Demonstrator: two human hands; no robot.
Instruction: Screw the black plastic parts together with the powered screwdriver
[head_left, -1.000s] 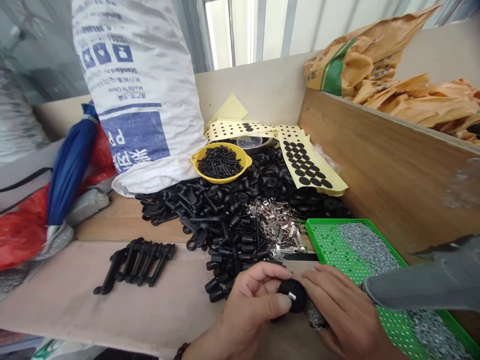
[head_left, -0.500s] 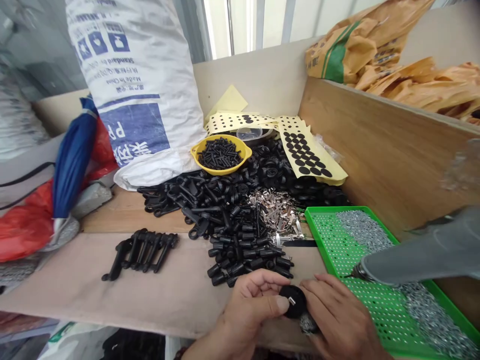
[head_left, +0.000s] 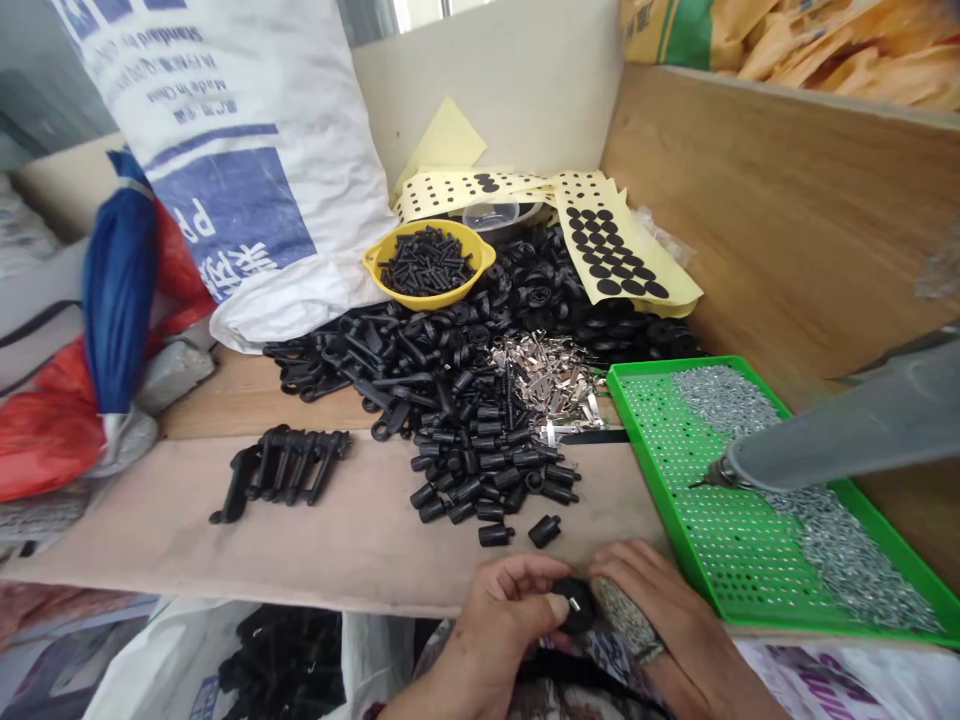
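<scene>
Evidently, fine handwork at the front edge of the worktop [head_left: 405, 560], beside a green tray [head_left: 675, 445].
The right hand [head_left: 664, 605] lies against a speckled grey object [head_left: 627, 618], its grip impossible to tell; the left hand [head_left: 506, 615] pinches a black round part [head_left: 585, 618] between its fingers, close to the right hand. A small metal piece [head_left: 574, 604] shows in the part's face; a slack pinch could drop the part off the worktop, and tilting might dislodge the metal.

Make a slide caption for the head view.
Left hand holding a black disc, right hand close by, at a cluttered bench.
</scene>
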